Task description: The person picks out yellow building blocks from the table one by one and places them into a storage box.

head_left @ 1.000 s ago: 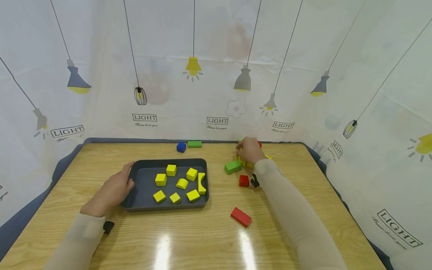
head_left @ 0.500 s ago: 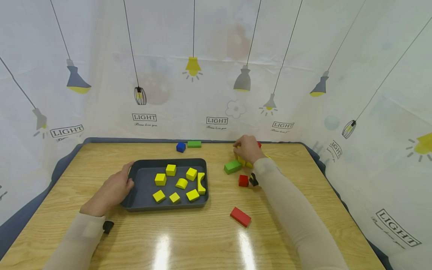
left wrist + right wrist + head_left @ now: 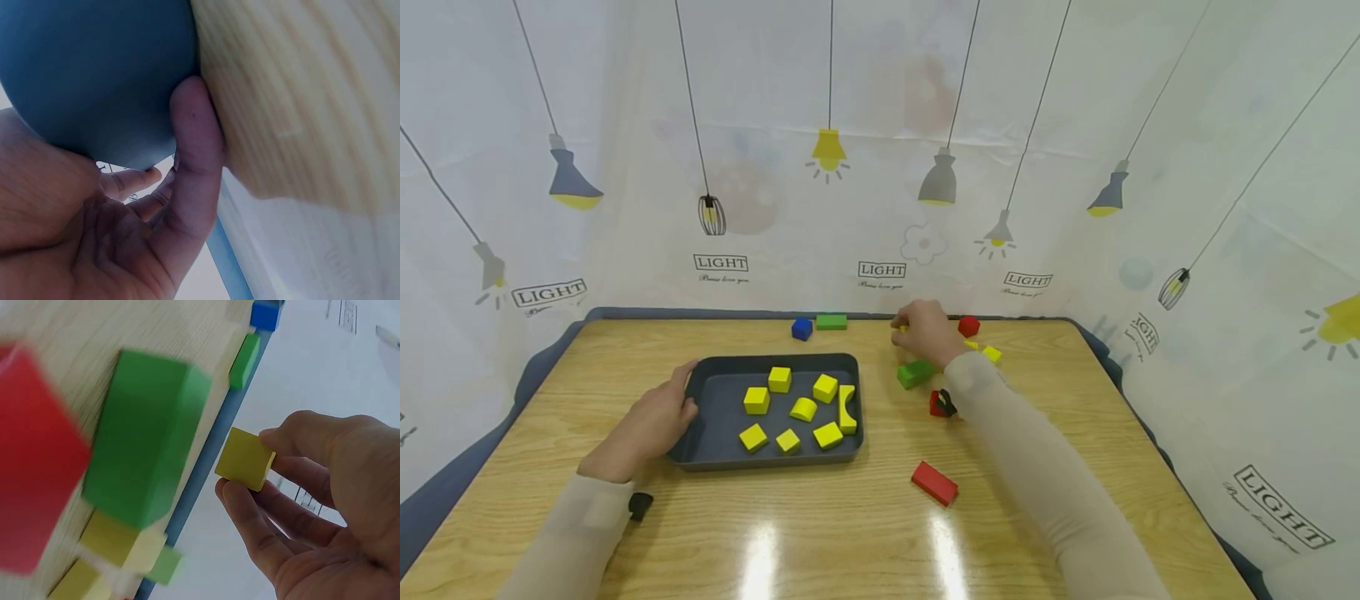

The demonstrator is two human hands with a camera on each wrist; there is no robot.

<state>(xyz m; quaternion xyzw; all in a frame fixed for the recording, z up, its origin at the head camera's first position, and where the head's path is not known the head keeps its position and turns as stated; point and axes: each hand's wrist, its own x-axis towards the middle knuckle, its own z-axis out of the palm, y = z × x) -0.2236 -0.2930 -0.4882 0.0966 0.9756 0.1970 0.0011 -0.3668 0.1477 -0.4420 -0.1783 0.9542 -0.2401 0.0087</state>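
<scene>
At the left end of a dark grey tray (image 3: 718,429), my left hand (image 3: 651,421) grips the rim and wall; the left wrist view has a finger along the tray's side. Several yellow blocks (image 3: 757,400) lie spread inside, among them a notched bridge-shaped block (image 3: 847,408) and a rounded one (image 3: 804,409). My right hand (image 3: 928,335) pinches a yellow cube (image 3: 244,459) between thumb and fingers, beyond the tray's far right corner. Just below that hand in the head view lies a green block (image 3: 913,375). More yellow blocks (image 3: 992,354) sit behind the right wrist.
A red cube (image 3: 936,404) is partly covered by the right wrist strap. Nearer lies a flat red block (image 3: 935,483), and another red block (image 3: 968,326) stands at the back. Along the table's far edge are a blue cube (image 3: 802,329) and a flat green block (image 3: 831,322).
My right hand has lifted the yellow cube from the pile and moved left with it, uncovering the red block and yellow blocks behind. The left hand and tray have stayed put.
</scene>
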